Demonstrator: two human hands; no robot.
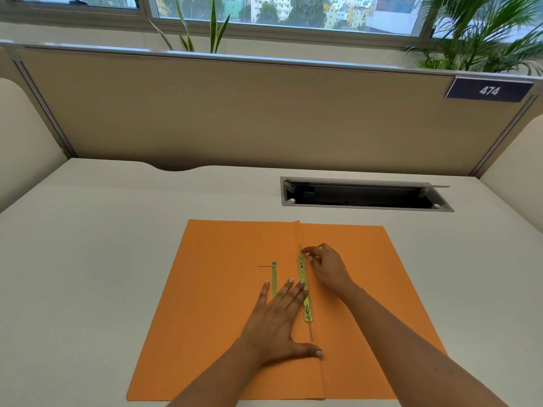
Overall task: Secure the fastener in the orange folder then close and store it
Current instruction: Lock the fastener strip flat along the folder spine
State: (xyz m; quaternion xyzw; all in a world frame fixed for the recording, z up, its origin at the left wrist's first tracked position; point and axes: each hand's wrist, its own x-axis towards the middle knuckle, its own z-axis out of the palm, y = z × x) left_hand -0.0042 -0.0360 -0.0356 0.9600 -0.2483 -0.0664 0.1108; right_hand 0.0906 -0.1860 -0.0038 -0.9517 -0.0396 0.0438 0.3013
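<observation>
An orange folder lies open and flat on the white desk. A brass fastener bar runs along its centre crease, with thin prongs sticking out at both ends. A second, narrower brass strip lies just to its left. My left hand rests flat on the folder, fingers spread, fingertips touching both metal pieces. My right hand pinches the upper prong at the top end of the fastener bar with its fingertips; a ring shows on one finger.
A recessed cable tray with a raised lid is set into the desk behind the folder, to the right. A beige partition with a "474" label closes the back; plants stand on the ledge above.
</observation>
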